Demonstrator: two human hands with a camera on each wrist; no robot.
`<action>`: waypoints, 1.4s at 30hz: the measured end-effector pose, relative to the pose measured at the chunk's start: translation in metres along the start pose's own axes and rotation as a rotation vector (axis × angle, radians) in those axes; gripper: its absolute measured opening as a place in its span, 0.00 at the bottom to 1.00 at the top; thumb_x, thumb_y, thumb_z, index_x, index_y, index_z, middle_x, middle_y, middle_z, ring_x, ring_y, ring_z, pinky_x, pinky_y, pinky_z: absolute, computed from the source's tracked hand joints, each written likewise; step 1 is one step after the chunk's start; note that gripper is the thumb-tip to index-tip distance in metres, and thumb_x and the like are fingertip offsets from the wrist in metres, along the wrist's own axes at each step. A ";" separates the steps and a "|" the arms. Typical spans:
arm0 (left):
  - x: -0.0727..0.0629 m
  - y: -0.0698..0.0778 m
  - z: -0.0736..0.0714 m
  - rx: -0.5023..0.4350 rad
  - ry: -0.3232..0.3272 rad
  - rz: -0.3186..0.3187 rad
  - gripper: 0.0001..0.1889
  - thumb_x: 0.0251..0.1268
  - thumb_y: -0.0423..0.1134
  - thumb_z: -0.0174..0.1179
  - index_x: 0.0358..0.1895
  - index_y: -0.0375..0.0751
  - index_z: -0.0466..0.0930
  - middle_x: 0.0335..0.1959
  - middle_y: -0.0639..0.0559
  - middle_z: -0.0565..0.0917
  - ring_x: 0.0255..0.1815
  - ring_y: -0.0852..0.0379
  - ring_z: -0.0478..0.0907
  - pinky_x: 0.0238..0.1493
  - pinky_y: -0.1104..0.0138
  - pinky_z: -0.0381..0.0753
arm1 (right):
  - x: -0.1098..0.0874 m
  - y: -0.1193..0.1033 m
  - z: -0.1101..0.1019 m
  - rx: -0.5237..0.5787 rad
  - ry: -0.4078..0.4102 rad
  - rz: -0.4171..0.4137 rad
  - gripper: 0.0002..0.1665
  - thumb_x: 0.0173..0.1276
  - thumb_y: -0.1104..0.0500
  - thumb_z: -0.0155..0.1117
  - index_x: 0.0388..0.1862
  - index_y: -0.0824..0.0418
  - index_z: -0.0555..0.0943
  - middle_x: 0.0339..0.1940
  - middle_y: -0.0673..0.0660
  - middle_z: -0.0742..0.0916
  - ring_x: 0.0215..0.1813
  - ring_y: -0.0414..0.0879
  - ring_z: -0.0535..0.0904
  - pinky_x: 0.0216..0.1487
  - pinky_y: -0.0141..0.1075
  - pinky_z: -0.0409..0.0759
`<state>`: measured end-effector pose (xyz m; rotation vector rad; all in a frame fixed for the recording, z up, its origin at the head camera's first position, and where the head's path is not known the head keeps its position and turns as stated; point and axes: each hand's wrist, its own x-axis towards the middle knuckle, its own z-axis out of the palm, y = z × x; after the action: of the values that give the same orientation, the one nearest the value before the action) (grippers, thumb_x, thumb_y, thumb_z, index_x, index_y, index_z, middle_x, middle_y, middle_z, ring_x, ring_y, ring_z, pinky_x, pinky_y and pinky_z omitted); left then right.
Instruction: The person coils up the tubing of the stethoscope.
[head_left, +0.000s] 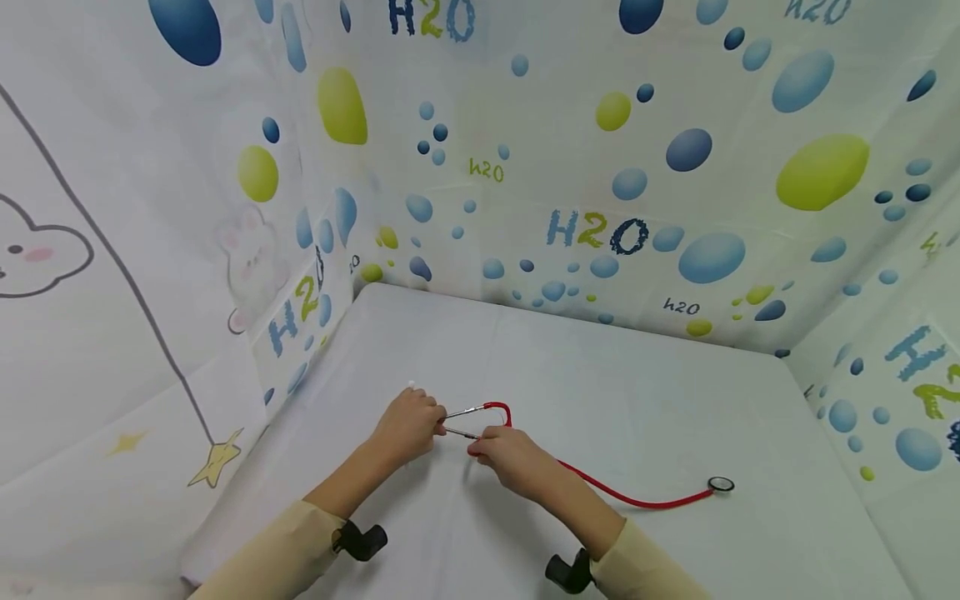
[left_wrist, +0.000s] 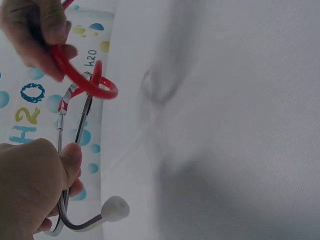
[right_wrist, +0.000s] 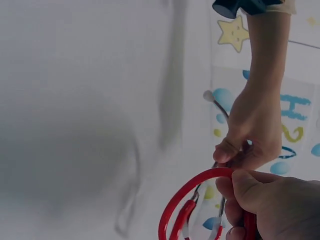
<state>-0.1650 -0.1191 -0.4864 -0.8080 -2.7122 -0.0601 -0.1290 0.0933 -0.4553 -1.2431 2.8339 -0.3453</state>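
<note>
A stethoscope with red tubing [head_left: 652,505] and metal ear tubes [head_left: 463,411] is held between both hands above the white table. My left hand [head_left: 408,425] grips the two metal ear tubes near their eartips; one white eartip [left_wrist: 115,208] sticks out past the fingers in the left wrist view. With thumb and fingers, my right hand [head_left: 517,462] pinches the red tubing, which bends in a loop [right_wrist: 172,210] beside the ear tubes. From there the tubing runs right to the round chestpiece [head_left: 721,484], dark-rimmed, near the table's right side.
The white tabletop [head_left: 600,375] stretches around the hands. Behind it and at the sides hang white sheets [head_left: 555,108] printed with blue and green drops. Black wrist cameras [head_left: 362,542] sit on both sleeves.
</note>
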 end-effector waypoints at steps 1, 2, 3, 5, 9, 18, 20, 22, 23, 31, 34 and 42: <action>0.000 0.001 0.000 0.003 -0.013 0.002 0.06 0.49 0.41 0.71 0.24 0.48 0.83 0.19 0.59 0.79 0.25 0.58 0.71 0.42 0.60 0.76 | 0.001 0.000 -0.002 0.000 -0.006 0.006 0.13 0.62 0.61 0.66 0.46 0.57 0.85 0.36 0.49 0.85 0.39 0.39 0.80 0.41 0.25 0.77; 0.000 0.002 -0.001 0.003 -0.020 0.002 0.06 0.50 0.41 0.71 0.24 0.48 0.83 0.19 0.59 0.79 0.25 0.58 0.71 0.43 0.60 0.76 | 0.003 0.000 -0.003 0.000 -0.012 0.010 0.13 0.62 0.62 0.66 0.46 0.57 0.85 0.36 0.49 0.85 0.38 0.38 0.79 0.41 0.25 0.77; 0.001 0.002 -0.001 0.005 -0.025 0.002 0.06 0.50 0.41 0.71 0.24 0.48 0.83 0.19 0.59 0.80 0.26 0.58 0.72 0.45 0.59 0.77 | 0.004 0.001 -0.005 0.000 -0.019 0.013 0.13 0.62 0.61 0.66 0.46 0.56 0.85 0.36 0.48 0.85 0.38 0.38 0.79 0.40 0.24 0.77; 0.001 0.003 -0.002 0.013 -0.026 0.005 0.06 0.49 0.41 0.71 0.24 0.48 0.83 0.19 0.59 0.80 0.26 0.58 0.72 0.46 0.59 0.77 | 0.006 0.001 -0.009 -0.003 -0.033 0.017 0.13 0.61 0.61 0.67 0.46 0.56 0.86 0.36 0.48 0.85 0.37 0.37 0.79 0.39 0.23 0.76; 0.001 0.003 -0.003 0.035 -0.004 0.019 0.06 0.48 0.42 0.71 0.23 0.49 0.83 0.19 0.59 0.80 0.26 0.58 0.72 0.41 0.62 0.76 | 0.009 0.005 -0.017 -0.010 -0.049 0.012 0.13 0.61 0.60 0.66 0.46 0.55 0.86 0.37 0.47 0.86 0.39 0.38 0.79 0.40 0.24 0.76; 0.003 0.005 -0.006 0.020 -0.019 0.033 0.06 0.48 0.42 0.72 0.25 0.51 0.83 0.21 0.61 0.81 0.26 0.61 0.70 0.39 0.65 0.73 | 0.018 0.019 -0.025 0.017 -0.061 0.020 0.11 0.62 0.61 0.66 0.44 0.55 0.85 0.37 0.47 0.85 0.41 0.38 0.79 0.42 0.26 0.78; 0.003 0.006 -0.006 0.016 -0.028 0.028 0.06 0.48 0.43 0.71 0.25 0.51 0.83 0.21 0.61 0.81 0.26 0.61 0.70 0.39 0.65 0.73 | 0.020 0.021 -0.026 0.029 -0.067 0.030 0.11 0.62 0.59 0.66 0.45 0.54 0.85 0.38 0.47 0.85 0.42 0.38 0.79 0.43 0.25 0.78; 0.004 0.007 -0.007 0.016 -0.028 0.032 0.06 0.49 0.43 0.71 0.25 0.51 0.83 0.21 0.61 0.81 0.26 0.61 0.70 0.38 0.65 0.72 | 0.021 0.022 -0.027 0.031 -0.068 0.035 0.12 0.63 0.58 0.65 0.46 0.53 0.84 0.39 0.46 0.85 0.44 0.38 0.79 0.44 0.25 0.78; 0.004 0.007 -0.007 0.015 -0.024 0.037 0.05 0.48 0.43 0.71 0.25 0.51 0.83 0.21 0.61 0.81 0.26 0.60 0.70 0.38 0.65 0.72 | 0.021 0.023 -0.028 0.034 -0.068 0.033 0.13 0.64 0.57 0.64 0.48 0.53 0.83 0.40 0.47 0.85 0.45 0.39 0.79 0.44 0.25 0.78; 0.008 0.010 -0.010 0.014 0.025 0.077 0.06 0.48 0.41 0.71 0.24 0.50 0.82 0.20 0.60 0.80 0.25 0.59 0.70 0.37 0.65 0.71 | 0.020 0.032 -0.039 0.002 -0.039 -0.003 0.16 0.66 0.56 0.62 0.52 0.55 0.79 0.43 0.48 0.84 0.47 0.41 0.78 0.45 0.26 0.77; 0.010 0.010 -0.010 0.007 0.026 0.088 0.06 0.48 0.41 0.71 0.24 0.50 0.82 0.20 0.60 0.80 0.25 0.60 0.69 0.36 0.66 0.70 | 0.021 0.036 -0.040 -0.026 -0.030 -0.009 0.15 0.66 0.55 0.62 0.52 0.54 0.79 0.43 0.47 0.84 0.46 0.40 0.78 0.45 0.26 0.77; 0.009 0.011 -0.008 -0.011 0.022 0.109 0.06 0.49 0.42 0.71 0.24 0.50 0.82 0.20 0.61 0.80 0.25 0.60 0.69 0.35 0.67 0.70 | 0.028 0.041 -0.039 -0.093 -0.038 -0.038 0.15 0.66 0.53 0.62 0.50 0.54 0.80 0.43 0.47 0.85 0.46 0.40 0.78 0.46 0.25 0.76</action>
<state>-0.1635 -0.1064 -0.4763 -0.9513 -2.6447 -0.0596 -0.1821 0.1067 -0.4237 -1.3067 2.8274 -0.1913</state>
